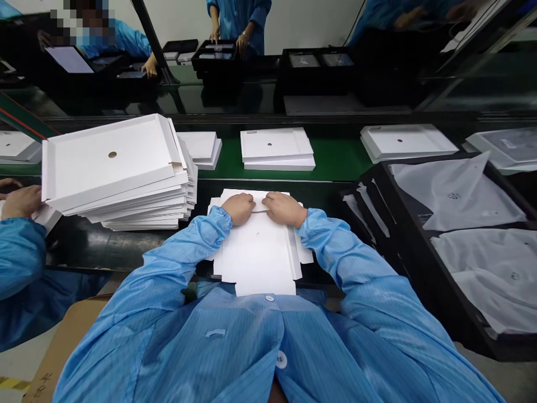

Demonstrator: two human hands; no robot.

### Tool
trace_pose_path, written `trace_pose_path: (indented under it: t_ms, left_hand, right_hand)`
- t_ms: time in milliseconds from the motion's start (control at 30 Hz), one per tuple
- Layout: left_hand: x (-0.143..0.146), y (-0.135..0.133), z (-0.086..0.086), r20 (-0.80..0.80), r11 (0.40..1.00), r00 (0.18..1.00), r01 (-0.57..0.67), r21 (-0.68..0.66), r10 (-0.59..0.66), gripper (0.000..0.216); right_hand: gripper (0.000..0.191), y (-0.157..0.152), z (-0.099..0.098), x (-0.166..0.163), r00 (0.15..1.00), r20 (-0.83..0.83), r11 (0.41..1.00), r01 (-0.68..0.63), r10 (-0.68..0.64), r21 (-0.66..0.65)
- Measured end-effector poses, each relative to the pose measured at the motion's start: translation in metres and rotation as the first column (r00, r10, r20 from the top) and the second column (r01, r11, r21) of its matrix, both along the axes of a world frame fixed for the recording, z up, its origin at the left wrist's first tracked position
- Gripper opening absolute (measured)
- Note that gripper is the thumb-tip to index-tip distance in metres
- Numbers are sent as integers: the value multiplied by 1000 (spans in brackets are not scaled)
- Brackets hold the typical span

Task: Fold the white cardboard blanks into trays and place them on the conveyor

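Note:
In front of my chest lies a white cardboard box blank (258, 246), partly folded, with a small hole in its middle and its near flap flat toward me. My left hand (240, 208) and my right hand (282, 208) pinch its far flap side by side, fingers curled over the fold. The fingertips are partly hidden. More white card shows under the blank at both sides. To my left rises a leaning stack of folded white cardboard trays (113, 162), the top one with a round hole.
A green conveyor belt (226, 168) runs behind, carrying white boxes (274, 145). At right, black trays (413, 246) hold items in translucent bags (490, 263). A co-worker's hand (20, 201) is at far left; other people stand behind the belt. A brown carton (62, 341) sits lower left.

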State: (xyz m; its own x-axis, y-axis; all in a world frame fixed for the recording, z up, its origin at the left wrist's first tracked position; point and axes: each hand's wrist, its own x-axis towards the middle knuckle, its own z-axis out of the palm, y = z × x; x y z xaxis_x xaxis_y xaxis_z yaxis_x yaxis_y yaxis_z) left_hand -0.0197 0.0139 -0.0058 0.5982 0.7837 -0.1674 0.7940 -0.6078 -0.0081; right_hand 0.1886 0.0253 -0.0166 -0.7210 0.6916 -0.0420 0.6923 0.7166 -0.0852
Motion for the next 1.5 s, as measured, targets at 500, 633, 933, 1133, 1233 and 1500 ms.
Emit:
trace_pose_path:
  t_ms: [500,633,933,1133,1233,1500]
  left_hand:
    - [4,39,12,-16,962,983,-183,-200,184,35]
    - [4,35,15,-16,967,991,-132,-219,132,32]
    - [12,2,7,32,996,996,-86,-5,86,33]
    - [20,-2,3,-29,1000,999,-19,14,19,32]
    - [24,3,4,-36,1000,999,-13,-7,13,29]
    - [20,7,8,9,1000,1000,-21,-11,21,27]
  right_hand:
    - [30,36,12,-3,1000,-7,977,24,-26,-210]
    - [33,32,15,-3,1000,-15,976,-4,1,-219]
    - [35,-1,10,-7,999,-8,999,48,-48,-6]
    - [33,-4,7,-7,999,31,1000,12,-13,9]
    - [33,1,9,-9,1000,22,999,1,0,-36]
    - [30,0,3,-4,1000,-23,1000,18,-18,-9]
